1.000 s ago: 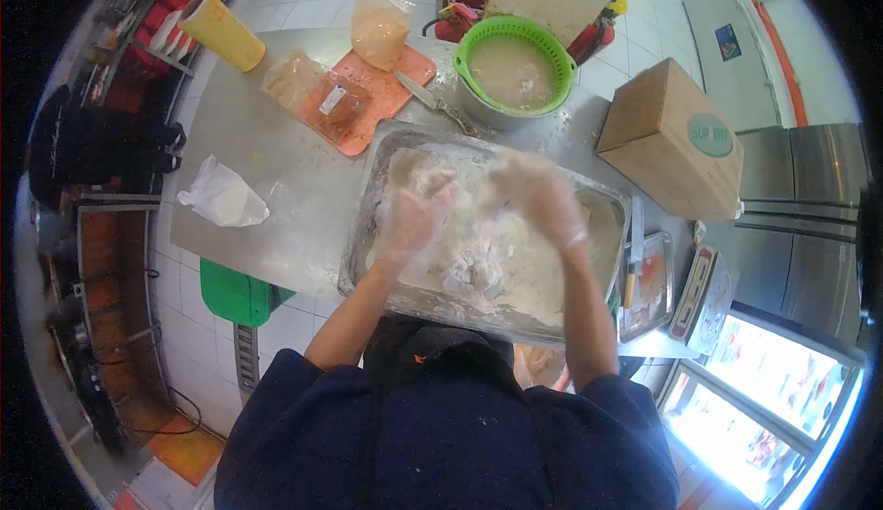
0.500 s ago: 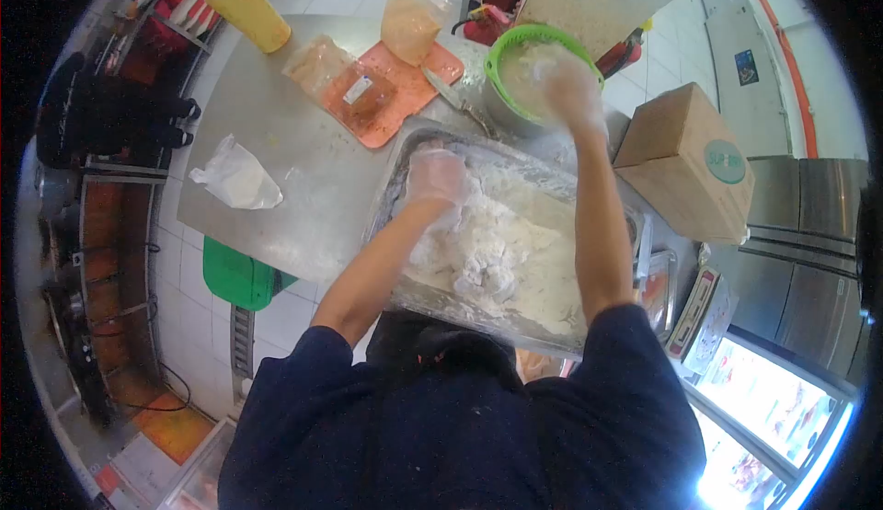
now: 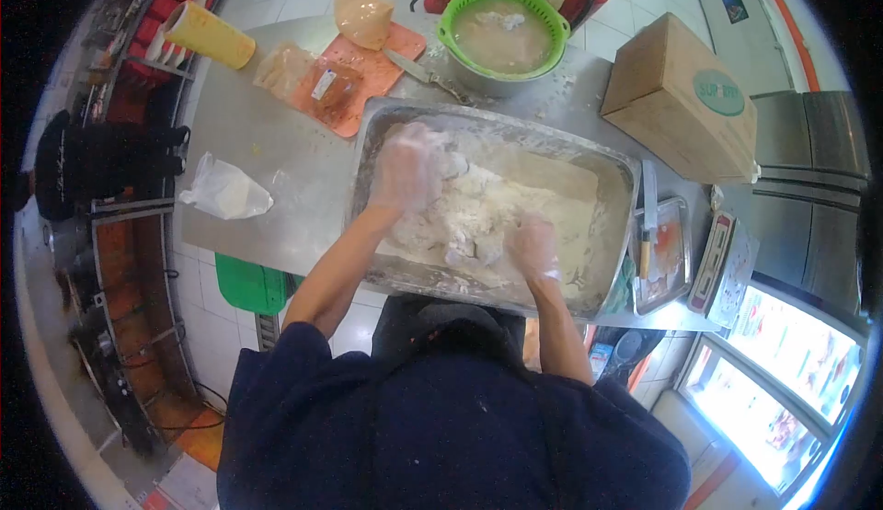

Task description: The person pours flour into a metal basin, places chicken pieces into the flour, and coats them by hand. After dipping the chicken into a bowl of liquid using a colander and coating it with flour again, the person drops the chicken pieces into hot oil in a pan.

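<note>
A metal tray [image 3: 612,262] of white flour [image 3: 552,183] lies in front of me, with floury lumps [image 3: 474,243] in the middle. My left hand [image 3: 405,168], in a clear glove dusted with flour, is over the tray's left side; motion blurs its fingers. Low in the flour, just right of the lumps, my right hand [image 3: 532,248] is curled closed, also gloved. What it holds, if anything, is hidden. Behind the tray, a green strainer basket [image 3: 449,27] sits in a metal bowl of cloudy liquid [image 3: 510,45], with a pale piece [image 3: 501,20] in it.
An orange cutting board [image 3: 405,41] with bagged food and a knife [image 3: 409,67] is at the back left. A flour bag [image 3: 225,190] and yellow roll [image 3: 210,35] lie left. To the right are a cardboard box [image 3: 662,87], another knife [image 3: 647,225], a small tray [image 3: 676,271] and a scale [image 3: 722,262].
My right hand has come down from the green basket into the flour. My left hand stays over the tray's left side, now blurred. The view has shifted slightly.
</note>
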Demonstrator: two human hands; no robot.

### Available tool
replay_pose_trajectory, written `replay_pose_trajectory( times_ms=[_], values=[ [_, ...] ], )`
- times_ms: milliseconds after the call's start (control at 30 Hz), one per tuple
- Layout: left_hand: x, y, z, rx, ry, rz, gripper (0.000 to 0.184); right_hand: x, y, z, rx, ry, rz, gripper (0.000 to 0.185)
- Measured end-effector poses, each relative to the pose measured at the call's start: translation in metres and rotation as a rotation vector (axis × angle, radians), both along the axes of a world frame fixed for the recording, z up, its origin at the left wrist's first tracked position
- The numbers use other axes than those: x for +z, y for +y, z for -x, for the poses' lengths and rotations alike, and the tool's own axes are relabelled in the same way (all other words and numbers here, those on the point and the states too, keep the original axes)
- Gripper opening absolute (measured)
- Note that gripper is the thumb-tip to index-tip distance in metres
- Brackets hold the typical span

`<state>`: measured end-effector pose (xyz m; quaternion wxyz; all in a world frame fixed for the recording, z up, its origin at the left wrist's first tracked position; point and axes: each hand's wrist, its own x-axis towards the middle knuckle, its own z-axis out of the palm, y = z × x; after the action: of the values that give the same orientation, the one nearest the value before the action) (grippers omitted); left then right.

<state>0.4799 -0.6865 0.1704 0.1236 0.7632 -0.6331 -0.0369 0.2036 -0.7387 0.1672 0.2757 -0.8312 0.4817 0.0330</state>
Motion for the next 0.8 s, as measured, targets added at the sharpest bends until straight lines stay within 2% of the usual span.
replay_pose_trajectory(
  times_ms=[33,67,133,167,233,267,333,367,433,467,533,567,633,667,733,767,800],
  values=[
    [-0.004,0.005,-0.003,0.053,0.014,0.19,0.024,0.022,-0.002,-0.005,-0.134,-0.028,0.01,0.03],
    [0.007,0.007,0.004,0.039,0.014,0.179,0.024,0.031,-0.004,-0.003,-0.148,-0.027,0.0,0.03],
    [0.037,0.005,0.029,-0.102,0.258,0.439,0.022,0.038,-0.017,-0.001,0.186,-0.114,0.212,0.027],
    [0.037,0.005,0.045,-0.097,0.261,0.442,0.022,0.033,-0.023,-0.006,0.191,-0.11,0.213,0.027],
    [0.037,0.004,0.075,-0.045,0.375,0.219,0.021,0.026,-0.032,-0.026,0.242,-0.541,0.159,0.033],
    [0.041,0.003,0.085,-0.035,0.366,0.236,0.021,0.032,-0.035,-0.033,0.258,-0.548,0.171,0.033],
    [0.043,0.003,0.097,0.06,0.489,0.055,0.022,0.062,-0.041,-0.047,-0.016,-0.104,-0.112,0.041],
    [0.04,0.004,0.1,0.09,0.53,-0.004,0.023,0.061,-0.042,-0.045,-0.015,-0.102,-0.103,0.041],
    [0.018,0.005,0.103,-0.049,0.66,-0.127,0.029,0.055,-0.052,-0.036,0.335,0.017,-0.179,0.041],
    [0.017,0.009,0.107,-0.043,0.666,-0.121,0.029,0.054,-0.053,-0.032,0.342,0.023,-0.176,0.041],
    [0.037,0.011,0.113,0.341,1.119,-0.01,0.042,0.055,-0.058,-0.024,0.384,-0.11,-0.214,0.043],
    [0.029,0.011,0.11,0.34,1.122,0.0,0.042,0.057,-0.064,-0.023,0.388,-0.106,-0.206,0.043],
    [0.012,0.016,0.102,0.442,1.223,0.393,0.041,0.073,-0.071,-0.024,0.312,-0.11,-0.127,0.041],
    [0.008,0.016,0.097,0.449,1.226,0.406,0.041,0.082,-0.085,-0.028,0.262,-0.237,-0.22,0.041],
    [0.02,0.019,0.083,0.532,1.296,0.589,0.038,0.115,-0.11,-0.052,0.19,-0.337,-0.205,0.04],
    [0.039,0.018,0.074,0.535,1.298,0.588,0.038,0.143,-0.124,-0.072,0.187,-0.316,-0.126,0.04],
    [0.066,0.012,0.062,0.566,1.145,0.464,0.04,0.17,-0.138,-0.092,0.181,-0.292,-0.047,0.039]
  ],
)
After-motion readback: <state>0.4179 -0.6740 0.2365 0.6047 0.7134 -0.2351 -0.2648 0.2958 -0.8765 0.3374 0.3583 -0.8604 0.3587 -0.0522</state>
